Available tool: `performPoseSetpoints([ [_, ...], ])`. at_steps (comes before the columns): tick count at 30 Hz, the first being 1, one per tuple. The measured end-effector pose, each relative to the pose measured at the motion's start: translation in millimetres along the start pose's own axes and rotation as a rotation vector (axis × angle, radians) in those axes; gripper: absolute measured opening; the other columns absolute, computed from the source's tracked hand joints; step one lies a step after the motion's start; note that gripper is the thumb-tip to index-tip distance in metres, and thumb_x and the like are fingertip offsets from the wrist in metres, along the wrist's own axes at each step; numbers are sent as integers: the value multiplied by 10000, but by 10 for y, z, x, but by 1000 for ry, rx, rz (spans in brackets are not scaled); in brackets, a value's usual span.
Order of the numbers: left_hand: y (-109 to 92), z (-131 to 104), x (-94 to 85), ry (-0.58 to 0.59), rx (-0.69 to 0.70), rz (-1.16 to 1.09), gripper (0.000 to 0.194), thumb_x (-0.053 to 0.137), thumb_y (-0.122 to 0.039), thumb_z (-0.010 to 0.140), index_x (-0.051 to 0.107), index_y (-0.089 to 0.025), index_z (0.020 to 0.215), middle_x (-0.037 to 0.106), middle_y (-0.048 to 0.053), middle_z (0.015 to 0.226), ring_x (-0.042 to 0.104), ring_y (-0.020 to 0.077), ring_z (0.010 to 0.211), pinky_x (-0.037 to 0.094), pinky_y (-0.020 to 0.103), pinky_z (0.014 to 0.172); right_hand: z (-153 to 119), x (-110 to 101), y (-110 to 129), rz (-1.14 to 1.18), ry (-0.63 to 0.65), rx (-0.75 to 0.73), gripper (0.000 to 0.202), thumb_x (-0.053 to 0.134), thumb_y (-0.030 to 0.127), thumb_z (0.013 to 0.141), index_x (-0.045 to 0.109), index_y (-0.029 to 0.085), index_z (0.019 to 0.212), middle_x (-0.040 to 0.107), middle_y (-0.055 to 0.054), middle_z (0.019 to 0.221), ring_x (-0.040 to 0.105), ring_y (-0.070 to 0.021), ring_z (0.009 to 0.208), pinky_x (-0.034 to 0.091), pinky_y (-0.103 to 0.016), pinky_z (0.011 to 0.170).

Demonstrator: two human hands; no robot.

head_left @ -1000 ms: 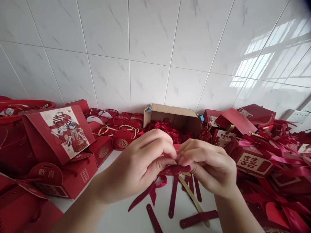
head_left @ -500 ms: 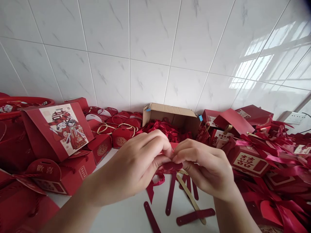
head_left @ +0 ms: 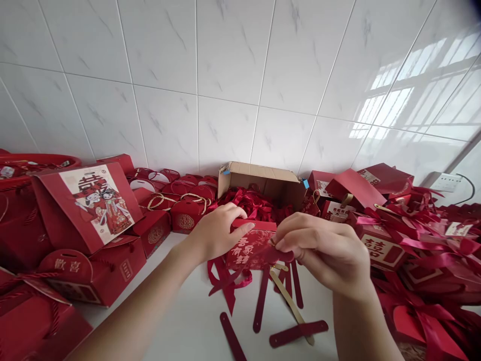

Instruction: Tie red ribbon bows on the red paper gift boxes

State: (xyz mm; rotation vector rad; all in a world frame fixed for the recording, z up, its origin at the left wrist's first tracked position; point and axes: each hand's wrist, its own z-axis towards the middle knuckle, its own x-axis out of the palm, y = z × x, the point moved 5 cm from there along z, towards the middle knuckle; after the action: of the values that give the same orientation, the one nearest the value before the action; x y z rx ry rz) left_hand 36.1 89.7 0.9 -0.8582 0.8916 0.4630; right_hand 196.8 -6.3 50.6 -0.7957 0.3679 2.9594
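Observation:
A red box with pale characters (head_left: 242, 249) lies at the middle of the table. Over its left side is my left hand (head_left: 218, 233), thumb and fingers apart; whether it touches the box I cannot tell. My right hand (head_left: 326, 248) pinches a curled dark red strap (head_left: 280, 254) above the box's right side, with a small gold-coloured bit at the fingertips. Below the hands lie several flat dark red straps (head_left: 262, 301) and a gold strap (head_left: 291, 301), with holes at some ends. Dark red ribbon (head_left: 229, 288) trails by the box's lower left.
Behind the box, an open cardboard box (head_left: 263, 173) holds red ribbons (head_left: 255, 200). Red gift boxes (head_left: 101, 263) crowd the left, and ribboned boxes (head_left: 383, 245) pile up at right. A tiled wall (head_left: 233, 60) and a socket strip (head_left: 443, 181) stand behind.
My left hand has come away from my right hand and moved left, its fingers spreading. The box's printed face is now uncovered. My right hand still pinches the strap.

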Motion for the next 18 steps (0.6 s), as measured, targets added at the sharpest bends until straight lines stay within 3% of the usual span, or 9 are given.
performPoseSetpoints([
  [3, 80, 70, 136, 27, -13, -9, 326, 481, -431, 899, 618, -232, 1119, 662, 56, 1131, 619, 267, 1018, 483, 397, 867, -10, -65, 20, -15, -34, -10, 289, 508, -72, 828, 648, 137, 970, 651, -83, 861, 637, -171, 814, 549, -307, 694],
  [7, 109, 76, 128, 65, 37, -28, 334, 546, -382, 871, 621, -246, 1167, 659, 50, 1172, 608, 262, 1064, 475, 375, 905, -34, -145, 26, -56, -86, 13, 296, 534, -48, 832, 654, 182, 973, 665, -62, 861, 640, -175, 793, 543, -309, 663],
  [10, 77, 57, 80, 136, 142, -13, 247, 515, -318, 893, 660, -250, 1082, 662, 41, 1106, 619, 231, 1004, 486, 344, 880, -68, -211, 5, -65, -156, 45, 289, 553, -46, 824, 656, 191, 954, 674, -48, 848, 641, -172, 802, 537, -307, 685],
  [13, 51, 59, 67, 166, 279, 11, 267, 452, -230, 922, 644, -261, 1104, 634, 47, 1157, 570, 215, 1100, 457, 346, 950, -97, -254, -114, 1, -178, 159, 216, 586, 9, 838, 649, 199, 920, 673, -38, 834, 643, -172, 819, 537, -305, 716],
  [14, 46, 66, 66, 142, 320, 38, 286, 431, -209, 927, 642, -270, 1111, 610, 52, 1207, 528, 223, 1169, 435, 366, 988, -103, -241, -187, 24, -135, 231, 168, 601, 47, 846, 648, 197, 906, 675, -38, 836, 642, -168, 812, 537, -298, 714],
  [16, 53, 86, 52, 30, 325, 118, 315, 417, -208, 929, 618, -283, 1160, 538, 69, 1319, 433, 257, 1281, 398, 427, 1034, -128, -150, -368, 45, 74, 417, 73, 618, 119, 858, 651, 183, 871, 680, -36, 832, 637, -151, 772, 528, -272, 696],
  [18, 86, 86, 33, -67, 180, 193, 318, 407, -267, 938, 570, -255, 1212, 520, 110, 1326, 482, 296, 1234, 439, 459, 965, -199, -24, -544, 44, 377, 598, 47, 627, 151, 851, 658, 165, 818, 677, -21, 785, 615, -125, 695, 506, -242, 653],
])
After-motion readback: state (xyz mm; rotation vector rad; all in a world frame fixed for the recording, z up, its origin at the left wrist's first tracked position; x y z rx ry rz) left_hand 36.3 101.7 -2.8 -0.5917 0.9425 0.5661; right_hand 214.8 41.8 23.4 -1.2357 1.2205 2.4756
